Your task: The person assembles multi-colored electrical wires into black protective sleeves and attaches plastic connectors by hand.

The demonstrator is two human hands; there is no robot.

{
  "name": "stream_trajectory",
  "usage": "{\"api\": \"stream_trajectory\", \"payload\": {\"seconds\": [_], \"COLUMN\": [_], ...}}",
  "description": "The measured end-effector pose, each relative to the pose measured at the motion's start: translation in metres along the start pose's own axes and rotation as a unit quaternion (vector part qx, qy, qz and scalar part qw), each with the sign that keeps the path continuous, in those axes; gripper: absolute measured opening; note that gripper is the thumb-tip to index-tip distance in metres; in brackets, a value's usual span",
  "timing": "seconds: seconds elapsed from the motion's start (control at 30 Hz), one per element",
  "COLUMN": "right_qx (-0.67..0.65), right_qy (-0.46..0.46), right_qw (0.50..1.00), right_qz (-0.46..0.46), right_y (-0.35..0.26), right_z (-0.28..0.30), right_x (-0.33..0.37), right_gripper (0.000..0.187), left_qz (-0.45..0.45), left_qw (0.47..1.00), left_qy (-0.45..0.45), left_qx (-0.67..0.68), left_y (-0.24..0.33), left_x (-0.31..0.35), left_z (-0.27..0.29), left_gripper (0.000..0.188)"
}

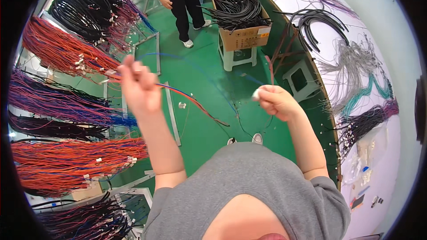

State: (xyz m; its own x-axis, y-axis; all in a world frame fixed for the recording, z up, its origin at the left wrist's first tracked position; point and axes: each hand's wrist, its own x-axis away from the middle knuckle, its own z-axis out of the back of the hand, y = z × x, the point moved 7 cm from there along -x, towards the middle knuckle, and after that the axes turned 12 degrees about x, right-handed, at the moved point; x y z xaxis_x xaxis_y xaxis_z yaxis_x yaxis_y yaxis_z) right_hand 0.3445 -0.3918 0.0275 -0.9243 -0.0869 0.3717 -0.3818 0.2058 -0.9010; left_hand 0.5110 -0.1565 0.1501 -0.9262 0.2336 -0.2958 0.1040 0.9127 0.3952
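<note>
My left hand [141, 86] is raised at the left, slightly smeared by motion, its fingers curled round a few thin wires. From it a strand of red, blue and dark wires [190, 98] droops rightward over the floor. A blue wire [167, 55] also arcs away beside its fingertips, faint with blur. In front of me on the right, my right hand [276, 101] pinches a small white connector [256, 94] between thumb and fingers. A reddish wire [271, 69] rises just behind that hand. What else lies inside either hand is hidden.
Racks at the left carry bundles of orange-red wires [71, 162], purple-blue wires [62, 95] and black cables [84, 11]. A cardboard box [242, 40] of black tubing sits on a white stool [228, 60]. Along the right runs a worktable [329, 64] with wires. Another person [180, 4] stands ahead.
</note>
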Motion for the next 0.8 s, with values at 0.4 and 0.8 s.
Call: {"api": "stream_trajectory", "payload": {"seconds": [0.4, 0.8], "right_qx": [-0.068, 0.118], "right_qy": [0.061, -0.079], "right_qw": [0.993, 0.989], "right_qz": [0.077, -0.046], "right_y": [-0.032, -0.032], "right_z": [-0.043, -0.075], "right_x": [0.006, 0.017], "right_gripper": [0.033, 0.021], "left_qz": [0.356, 0.288], "left_qw": [0.915, 0.913], "left_qy": [0.175, -0.127], "left_qx": [-0.073, -0.259], "left_y": [-0.119, -0.135], "left_x": [0.113, 0.080], "left_z": [0.063, -0.051], "left_gripper": [0.036, 0.021]}}
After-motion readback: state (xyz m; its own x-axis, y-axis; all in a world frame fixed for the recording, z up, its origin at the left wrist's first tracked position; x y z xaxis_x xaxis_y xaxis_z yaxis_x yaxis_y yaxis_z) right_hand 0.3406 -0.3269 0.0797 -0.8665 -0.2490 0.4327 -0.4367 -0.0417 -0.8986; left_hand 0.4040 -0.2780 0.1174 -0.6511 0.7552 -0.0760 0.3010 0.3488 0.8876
